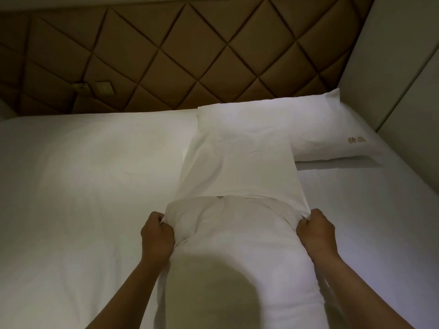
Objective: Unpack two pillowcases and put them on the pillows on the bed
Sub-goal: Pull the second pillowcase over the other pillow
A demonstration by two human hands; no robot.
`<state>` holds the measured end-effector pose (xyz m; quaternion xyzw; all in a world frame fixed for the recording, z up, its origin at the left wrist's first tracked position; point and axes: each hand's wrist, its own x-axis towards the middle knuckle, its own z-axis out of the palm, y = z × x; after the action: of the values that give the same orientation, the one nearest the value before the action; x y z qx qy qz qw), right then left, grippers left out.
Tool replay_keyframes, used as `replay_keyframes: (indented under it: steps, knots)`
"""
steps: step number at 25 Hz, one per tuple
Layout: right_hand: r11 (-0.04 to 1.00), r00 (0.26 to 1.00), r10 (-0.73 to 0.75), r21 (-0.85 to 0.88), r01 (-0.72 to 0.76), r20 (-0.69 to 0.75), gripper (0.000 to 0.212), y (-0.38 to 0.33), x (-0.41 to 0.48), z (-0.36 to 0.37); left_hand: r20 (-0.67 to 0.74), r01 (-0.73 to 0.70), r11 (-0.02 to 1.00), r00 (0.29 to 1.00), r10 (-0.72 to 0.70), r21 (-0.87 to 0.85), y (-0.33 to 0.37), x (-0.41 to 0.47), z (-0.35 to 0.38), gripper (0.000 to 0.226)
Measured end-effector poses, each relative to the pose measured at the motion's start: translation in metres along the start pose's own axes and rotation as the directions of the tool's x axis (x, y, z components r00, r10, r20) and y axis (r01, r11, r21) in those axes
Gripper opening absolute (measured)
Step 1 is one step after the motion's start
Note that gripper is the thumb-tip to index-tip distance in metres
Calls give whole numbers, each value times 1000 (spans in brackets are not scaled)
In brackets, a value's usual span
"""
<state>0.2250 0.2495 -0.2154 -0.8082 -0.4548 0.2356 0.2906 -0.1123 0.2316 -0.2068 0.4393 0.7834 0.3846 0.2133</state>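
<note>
Head view, left hand [157,231] and right hand [314,227] both fisted on the pillowcase [237,172] mouth — over a bare pillow [228,257], on the white bed [83,174], second pillow [332,134] beyond.

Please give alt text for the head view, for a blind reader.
The left hand and right hand grip the open edge of a white pillowcase at the end of a pillow on a white bed. A second pillow lies by the quilted headboard.
</note>
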Motion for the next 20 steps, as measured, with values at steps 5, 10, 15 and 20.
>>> replay_keyframes:
  steps: [5, 10, 15, 20]
  knots:
    - [996, 996, -43, 80, 50, -78, 15, -6, -22, -14, -31, 82, 988, 996, -86, -133, 28, -14, -19, 15]
    - [976, 983, 14, 216, 27, -183, 39, -13, -35, -26, -99, 55, 963, 992, -84, -263, 48, -26, -39, 11]
    - [924, 964, 178, 370, -95, -197, 56, -17, -36, -42, -66, 141, 915, 982, -178, -378, 49, -19, -46, 35]
    - [952, 974, 90, 306, -23, -207, 52, -9, -49, -32, -63, 95, 964, 991, -114, -248, 39, -35, -39, 51]
